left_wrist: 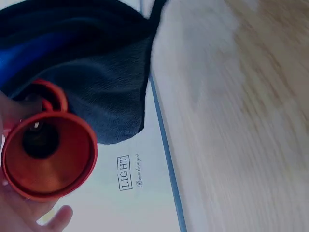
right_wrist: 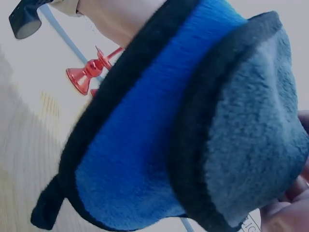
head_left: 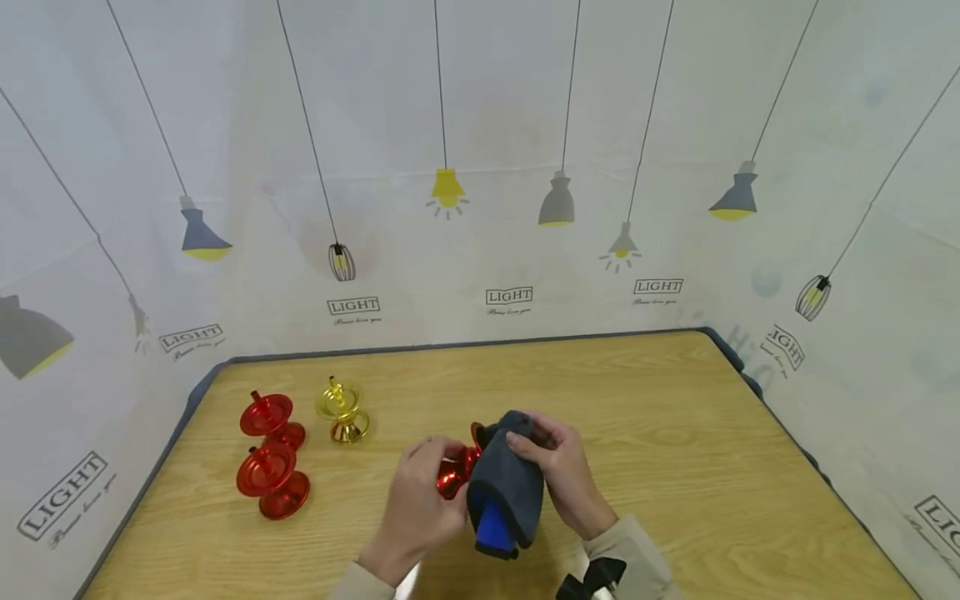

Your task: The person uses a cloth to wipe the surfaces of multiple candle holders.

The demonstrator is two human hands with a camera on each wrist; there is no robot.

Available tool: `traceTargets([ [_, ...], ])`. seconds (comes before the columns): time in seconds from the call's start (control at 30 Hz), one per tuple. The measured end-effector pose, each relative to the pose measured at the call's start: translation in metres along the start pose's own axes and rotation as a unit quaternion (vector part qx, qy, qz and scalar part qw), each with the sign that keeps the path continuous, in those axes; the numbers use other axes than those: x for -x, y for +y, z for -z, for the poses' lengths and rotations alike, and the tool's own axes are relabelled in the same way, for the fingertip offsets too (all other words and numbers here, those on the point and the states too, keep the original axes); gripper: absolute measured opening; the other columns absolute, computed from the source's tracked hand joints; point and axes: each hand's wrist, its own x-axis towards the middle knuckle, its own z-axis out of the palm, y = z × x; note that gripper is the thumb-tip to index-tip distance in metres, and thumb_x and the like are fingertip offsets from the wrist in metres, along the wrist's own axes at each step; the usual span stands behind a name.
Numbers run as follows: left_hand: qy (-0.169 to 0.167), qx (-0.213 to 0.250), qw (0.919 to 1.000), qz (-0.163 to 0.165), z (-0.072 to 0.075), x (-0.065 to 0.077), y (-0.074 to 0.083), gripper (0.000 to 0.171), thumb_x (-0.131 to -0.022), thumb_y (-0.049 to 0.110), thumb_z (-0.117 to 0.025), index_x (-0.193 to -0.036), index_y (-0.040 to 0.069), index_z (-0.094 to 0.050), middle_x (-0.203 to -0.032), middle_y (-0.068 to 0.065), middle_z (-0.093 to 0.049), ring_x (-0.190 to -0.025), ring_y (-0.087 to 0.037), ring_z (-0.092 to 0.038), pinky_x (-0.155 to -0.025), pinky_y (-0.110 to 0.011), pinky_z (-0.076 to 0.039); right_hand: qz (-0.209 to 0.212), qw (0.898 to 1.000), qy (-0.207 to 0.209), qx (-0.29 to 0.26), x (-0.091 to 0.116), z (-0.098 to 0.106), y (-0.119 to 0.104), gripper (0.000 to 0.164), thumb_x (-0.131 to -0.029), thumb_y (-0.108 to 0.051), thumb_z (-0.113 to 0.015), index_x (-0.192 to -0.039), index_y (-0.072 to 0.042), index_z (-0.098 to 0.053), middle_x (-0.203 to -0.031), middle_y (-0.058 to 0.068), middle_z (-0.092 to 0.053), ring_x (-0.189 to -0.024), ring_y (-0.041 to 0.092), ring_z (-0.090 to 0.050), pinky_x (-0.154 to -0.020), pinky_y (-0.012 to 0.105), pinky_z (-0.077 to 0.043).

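Note:
My left hand (head_left: 420,500) grips a shiny red metal candle holder (head_left: 452,477) by its base, tilted on its side above the table. Its hollow underside shows in the left wrist view, where the red base (left_wrist: 67,169) faces the camera. Over the dish end lies a cloth (head_left: 512,475), grey on one side and bright blue on the other, with black edging. My right hand (head_left: 566,475) pinches this cloth between thumb and fingers against the holder's top. Folded cloth (right_wrist: 140,159) fills most of the right wrist view, and the dish is largely hidden beneath it.
At the left of the wooden table (head_left: 712,433) stand two red candle holders, one farther back (head_left: 267,417) and one nearer (head_left: 272,479). A gold one (head_left: 345,410) stands to their right. White sheeting (head_left: 510,250) printed with lamps surrounds the table's back and sides.

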Motion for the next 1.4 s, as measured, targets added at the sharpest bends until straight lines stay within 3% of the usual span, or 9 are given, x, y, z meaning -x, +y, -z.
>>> traceTargets([
  [0.17, -0.080, 0.095, 0.9889, 0.082, 0.008, 0.000, 0.001, 0.027, -0.078, 0.013, -0.084, -0.101, 0.013, -0.069, -0.092, 0.002, -0.072, -0.088, -0.009, -0.068, -0.081, -0.033, -0.058, 0.002, 0.998, -0.057, 0.013, -0.001, 0.007, -0.002, 0.043, -0.094, -0.010, -0.068, -0.131, 0.011, -0.057, -0.105, 0.000, -0.072, -0.091, 0.013, -0.069, -0.077, 0.026, -0.057],
  [0.4, -0.237, 0.311, 0.8946, 0.215, 0.014, -0.002, -0.006, 0.022, -0.102, 0.028, -0.062, -0.112, 0.010, -0.070, -0.104, -0.008, -0.072, -0.096, -0.012, -0.069, -0.084, -0.023, -0.057, 0.009, 0.993, -0.111, 0.026, -0.001, 0.015, 0.000, 0.040, -0.096, -0.012, -0.067, -0.127, 0.012, -0.058, -0.100, -0.002, -0.072, -0.086, 0.011, -0.068, -0.072, 0.025, -0.057],
  [0.5, -0.272, 0.336, 0.8741, 0.222, 0.015, -0.002, -0.009, 0.027, -0.105, 0.029, -0.056, -0.117, 0.009, -0.071, -0.110, -0.010, -0.072, -0.098, -0.012, -0.069, -0.089, -0.023, -0.055, 0.010, 0.993, -0.113, 0.030, 0.000, 0.016, 0.001, 0.041, -0.096, -0.012, -0.067, -0.127, 0.013, -0.058, -0.098, -0.003, -0.073, -0.085, 0.011, -0.068, -0.072, 0.025, -0.057],
  [0.6, -0.257, 0.333, 0.8816, 0.215, 0.014, -0.002, -0.008, 0.028, -0.103, 0.023, -0.060, -0.124, 0.006, -0.068, -0.112, -0.013, -0.072, -0.095, -0.014, -0.072, -0.081, -0.025, -0.058, 0.004, 0.995, -0.092, 0.035, 0.001, 0.014, 0.002, 0.045, -0.095, -0.012, -0.067, -0.130, 0.014, -0.056, -0.101, -0.002, -0.073, -0.087, 0.011, -0.068, -0.073, 0.025, -0.057],
  [0.77, -0.141, 0.160, 0.9745, 0.070, 0.006, -0.003, -0.002, 0.046, -0.082, 0.004, -0.080, -0.125, 0.003, -0.065, -0.107, -0.009, -0.071, -0.093, -0.017, -0.070, -0.077, -0.030, -0.060, -0.010, 0.999, -0.016, 0.034, 0.001, 0.007, 0.003, 0.045, -0.094, -0.013, -0.070, -0.132, 0.007, -0.060, -0.110, 0.007, -0.072, -0.094, 0.015, -0.069, -0.080, 0.026, -0.057],
  [0.87, -0.050, 0.030, 0.9980, -0.026, -0.001, -0.003, 0.000, 0.052, -0.068, -0.001, -0.086, -0.116, 0.000, -0.065, -0.103, -0.008, -0.071, -0.092, -0.019, -0.069, -0.079, -0.035, -0.059, -0.011, 0.999, 0.021, 0.022, 0.001, 0.004, 0.004, 0.041, -0.093, -0.012, -0.071, -0.130, 0.004, -0.063, -0.113, 0.011, -0.072, -0.097, 0.017, -0.069, -0.083, 0.027, -0.057],
  [1.03, 0.002, -0.012, 0.9984, -0.056, -0.004, -0.002, 0.000, 0.052, -0.059, -0.004, -0.087, -0.106, -0.001, -0.065, -0.097, -0.009, -0.071, -0.087, -0.021, -0.069, -0.077, -0.038, -0.059, -0.011, 0.999, 0.024, 0.020, 0.002, 0.002, 0.002, 0.041, -0.092, -0.011, -0.071, -0.129, 0.004, -0.063, -0.113, 0.011, -0.072, -0.098, 0.017, -0.068, -0.085, 0.027, -0.056],
  [1.23, -0.084, 0.074, 0.9936, 0.011, 0.003, -0.004, 0.003, 0.042, -0.071, -0.001, -0.085, -0.109, 0.006, -0.068, -0.096, -0.004, -0.073, -0.086, -0.014, -0.068, -0.075, -0.030, -0.058, -0.008, 0.999, -0.022, 0.028, 0.003, 0.012, 0.002, 0.043, -0.094, -0.012, -0.069, -0.133, 0.005, -0.060, -0.110, 0.003, -0.072, -0.096, 0.015, -0.068, -0.081, 0.027, -0.057],
  [1.4, -0.211, 0.236, 0.9413, 0.118, 0.009, -0.004, 0.001, 0.026, -0.096, 0.013, -0.070, -0.121, 0.006, -0.067, -0.104, -0.008, -0.074, -0.091, -0.012, -0.071, -0.073, -0.023, -0.059, 0.021, 0.997, -0.070, 0.036, 0.004, 0.021, 0.005, 0.037, -0.095, -0.012, -0.068, -0.128, 0.003, -0.063, -0.104, -0.003, -0.072, -0.090, 0.013, -0.066, -0.074, 0.026, -0.056],
])
